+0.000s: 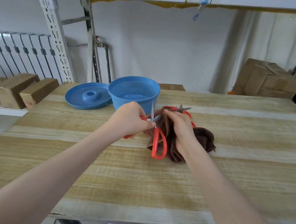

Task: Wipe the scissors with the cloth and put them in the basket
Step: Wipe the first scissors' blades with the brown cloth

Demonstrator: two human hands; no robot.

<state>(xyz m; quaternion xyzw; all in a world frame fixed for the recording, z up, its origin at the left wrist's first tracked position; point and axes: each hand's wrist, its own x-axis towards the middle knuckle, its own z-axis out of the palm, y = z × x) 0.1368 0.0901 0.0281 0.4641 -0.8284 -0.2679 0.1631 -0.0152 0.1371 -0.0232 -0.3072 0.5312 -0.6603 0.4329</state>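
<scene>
Red-handled scissors (155,139) sit gripped in our left hand (130,120); our right hand (179,126) bunches the brown cloth (204,137), which we should draw along the blade, away from the edge.

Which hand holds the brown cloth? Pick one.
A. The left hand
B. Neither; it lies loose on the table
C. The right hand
C: the right hand grips the brown cloth, while the left hand holds the red-handled scissors.
</scene>
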